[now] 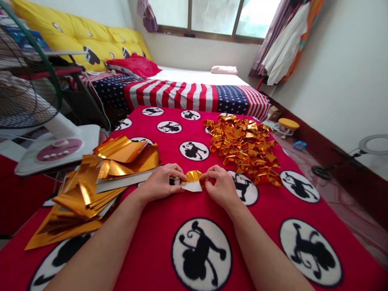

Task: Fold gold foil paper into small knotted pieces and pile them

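A small piece of gold foil paper (193, 177), its pale underside showing at the bottom, is held between my two hands over the middle of the red cloth. My left hand (163, 181) pinches its left end with thumb and fingers. At the right end, the fingers of my right hand (218, 184) are closed on the same paper. Left of my hands lies a loose stack of flat gold foil sheets (87, 190). Beyond my right hand spreads a heap of folded gold foil pieces (239, 141).
The red cloth (145, 250) has white circles with black figures. A fan (60, 149) stands at the left edge. Behind are a bed (188, 76) and a yellow cushion (103, 40). A yellow stool (287, 123) and a ring-shaped stand (374, 143) are at the right.
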`<state>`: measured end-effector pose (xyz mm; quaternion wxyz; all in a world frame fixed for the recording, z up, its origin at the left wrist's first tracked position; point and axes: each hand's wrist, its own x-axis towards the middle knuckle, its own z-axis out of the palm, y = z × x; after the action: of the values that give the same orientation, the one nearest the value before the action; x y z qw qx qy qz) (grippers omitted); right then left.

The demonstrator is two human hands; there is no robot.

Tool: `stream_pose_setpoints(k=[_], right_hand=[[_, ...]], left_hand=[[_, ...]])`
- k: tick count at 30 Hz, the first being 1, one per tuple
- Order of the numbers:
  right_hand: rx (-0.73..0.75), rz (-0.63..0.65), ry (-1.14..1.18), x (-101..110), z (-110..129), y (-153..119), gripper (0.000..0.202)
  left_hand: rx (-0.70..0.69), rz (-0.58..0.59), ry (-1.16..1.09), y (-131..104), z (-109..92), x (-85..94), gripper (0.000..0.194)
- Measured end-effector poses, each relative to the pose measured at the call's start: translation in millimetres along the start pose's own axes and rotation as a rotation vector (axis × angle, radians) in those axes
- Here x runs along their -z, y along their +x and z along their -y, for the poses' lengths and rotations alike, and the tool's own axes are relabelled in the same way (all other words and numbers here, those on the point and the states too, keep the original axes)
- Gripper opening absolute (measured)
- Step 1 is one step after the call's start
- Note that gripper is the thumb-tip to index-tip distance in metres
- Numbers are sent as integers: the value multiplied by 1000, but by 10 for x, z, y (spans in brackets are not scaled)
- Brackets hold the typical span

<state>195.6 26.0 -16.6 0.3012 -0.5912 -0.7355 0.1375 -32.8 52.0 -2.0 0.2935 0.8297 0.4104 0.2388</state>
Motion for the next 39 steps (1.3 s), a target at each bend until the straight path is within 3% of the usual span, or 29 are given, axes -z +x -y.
stream_pose_setpoints(k=[6,12,33,39], right_hand=[[-8,126,65,117,-20,7,22],[77,204,132,197,-117,9,30],[149,162,103,167,-144,3,21],[214,92,105,105,-182,-26,20]], left_hand=[[-5,-77,11,9,27,-110,13],[7,-126,42,22,-3,-144,10],[35,-206,145,22,-121,-239,6],[-3,-105,295,-23,-304,-243,20]])
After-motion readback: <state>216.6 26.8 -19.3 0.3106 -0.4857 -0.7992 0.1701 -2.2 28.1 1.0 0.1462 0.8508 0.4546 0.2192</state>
